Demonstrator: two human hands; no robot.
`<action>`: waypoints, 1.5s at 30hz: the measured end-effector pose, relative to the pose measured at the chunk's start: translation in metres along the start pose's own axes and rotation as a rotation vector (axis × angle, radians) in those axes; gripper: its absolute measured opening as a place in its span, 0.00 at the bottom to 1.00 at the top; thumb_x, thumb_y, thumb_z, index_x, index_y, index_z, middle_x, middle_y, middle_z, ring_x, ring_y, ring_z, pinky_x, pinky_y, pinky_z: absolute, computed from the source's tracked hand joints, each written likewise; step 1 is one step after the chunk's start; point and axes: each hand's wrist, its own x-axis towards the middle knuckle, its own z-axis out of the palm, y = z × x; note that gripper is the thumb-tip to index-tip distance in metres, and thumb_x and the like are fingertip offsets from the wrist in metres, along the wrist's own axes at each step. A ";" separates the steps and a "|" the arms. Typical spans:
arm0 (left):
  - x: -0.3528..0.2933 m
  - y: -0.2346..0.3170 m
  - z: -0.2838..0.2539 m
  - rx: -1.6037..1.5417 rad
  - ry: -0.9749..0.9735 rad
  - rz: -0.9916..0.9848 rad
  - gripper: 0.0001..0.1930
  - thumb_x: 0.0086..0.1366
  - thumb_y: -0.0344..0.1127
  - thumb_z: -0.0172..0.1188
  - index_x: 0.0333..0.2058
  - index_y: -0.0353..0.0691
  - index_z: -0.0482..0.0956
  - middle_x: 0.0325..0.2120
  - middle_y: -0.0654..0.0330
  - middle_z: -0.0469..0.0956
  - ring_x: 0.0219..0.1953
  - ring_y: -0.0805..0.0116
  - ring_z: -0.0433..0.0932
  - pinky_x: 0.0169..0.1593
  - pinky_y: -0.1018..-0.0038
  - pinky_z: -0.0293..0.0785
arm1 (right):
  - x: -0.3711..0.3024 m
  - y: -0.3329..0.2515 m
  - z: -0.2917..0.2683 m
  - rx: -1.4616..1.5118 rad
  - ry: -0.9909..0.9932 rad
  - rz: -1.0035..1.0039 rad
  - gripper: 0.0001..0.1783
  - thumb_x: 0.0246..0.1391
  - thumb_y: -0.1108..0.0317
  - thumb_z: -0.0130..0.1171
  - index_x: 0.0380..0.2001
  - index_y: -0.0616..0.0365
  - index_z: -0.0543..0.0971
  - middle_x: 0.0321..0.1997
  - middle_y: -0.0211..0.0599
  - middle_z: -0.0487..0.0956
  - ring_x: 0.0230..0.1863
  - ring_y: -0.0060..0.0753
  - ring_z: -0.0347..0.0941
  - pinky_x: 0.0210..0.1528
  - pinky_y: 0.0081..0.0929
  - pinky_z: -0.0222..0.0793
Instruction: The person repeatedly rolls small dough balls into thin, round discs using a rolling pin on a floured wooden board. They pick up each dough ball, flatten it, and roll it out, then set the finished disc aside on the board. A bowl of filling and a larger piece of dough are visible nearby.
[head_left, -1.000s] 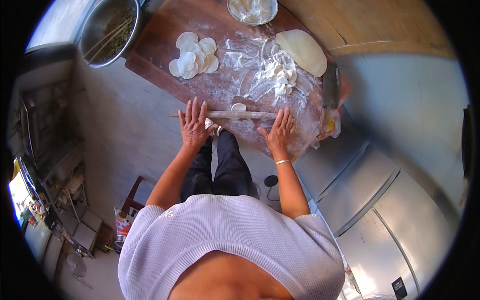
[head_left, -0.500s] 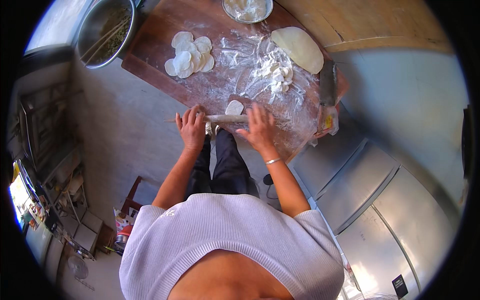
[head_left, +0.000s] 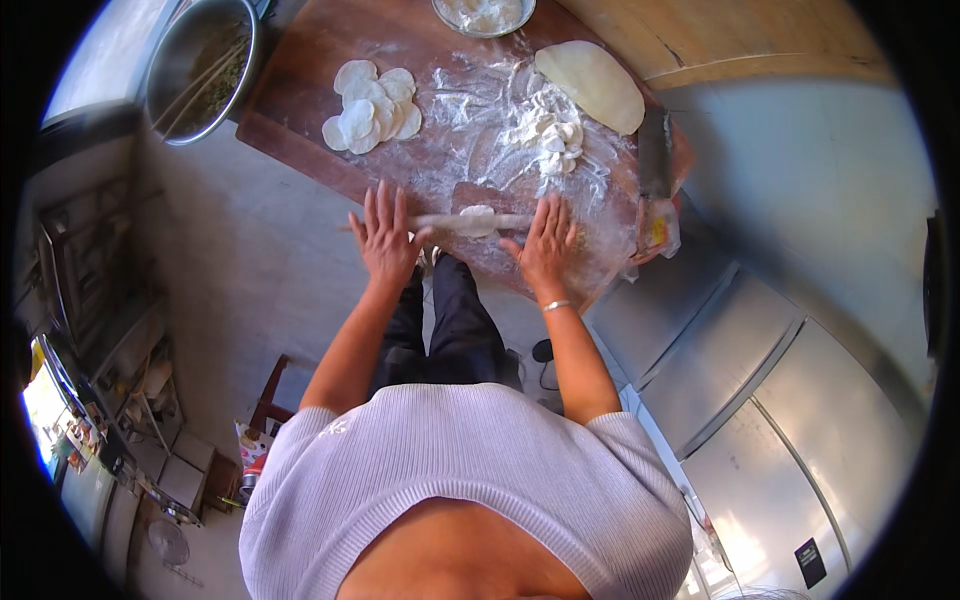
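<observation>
A floury wooden rolling pin (head_left: 436, 223) lies crosswise near the board's near edge, over a small round of dough (head_left: 478, 211) that shows partly beyond and under it. My left hand (head_left: 384, 240) rests flat on the pin's left end, fingers stretched forward. On the right end lies my right hand (head_left: 545, 245), likewise flat with long straight fingers, its thumb pointing in toward the middle. Neither hand wraps around the pin. Thin dough rounds (head_left: 368, 108) overlap in a pile at the left. Small floured dough pieces (head_left: 556, 140) sit heaped right of centre.
The flour-dusted wooden board (head_left: 310, 60) also bears a large pale dough slab (head_left: 590, 85), a bowl of flour (head_left: 484, 14) and a broad dark blade (head_left: 654, 155). Left of it stands a metal bowl (head_left: 240, 95) of chopped filling with chopsticks. Steel cabinets (head_left: 740, 380) flank my right.
The rolling pin has rolled forward onto the dough round. My fingers now stretch straight ahead over it, and my right hand sits farther right. The whole view has shifted slightly.
</observation>
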 end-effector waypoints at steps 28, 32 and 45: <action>-0.030 -0.015 0.023 -0.077 0.067 0.148 0.18 0.54 0.38 0.65 0.46 0.50 0.82 0.61 0.64 0.72 0.63 0.60 0.69 0.70 0.48 0.53 | -0.020 -0.019 -0.015 0.257 -0.015 -0.065 0.45 0.50 0.41 0.67 0.63 0.58 0.68 0.69 0.43 0.66 0.69 0.49 0.60 0.68 0.50 0.55; -0.006 -0.005 0.001 -0.215 0.015 0.168 0.15 0.52 0.37 0.68 0.40 0.48 0.83 0.53 0.64 0.77 0.56 0.58 0.73 0.67 0.50 0.58 | 0.016 -0.039 -0.023 0.417 -0.122 -0.222 0.34 0.45 0.58 0.73 0.55 0.55 0.74 0.58 0.37 0.73 0.62 0.44 0.67 0.63 0.42 0.64; 0.009 -0.010 -0.023 -0.132 -0.176 0.238 0.14 0.49 0.42 0.72 0.36 0.51 0.83 0.34 0.67 0.81 0.46 0.63 0.78 0.68 0.49 0.57 | 0.056 -0.025 0.011 1.116 -0.305 0.074 0.10 0.56 0.72 0.61 0.41 0.62 0.82 0.31 0.41 0.86 0.31 0.25 0.81 0.35 0.29 0.75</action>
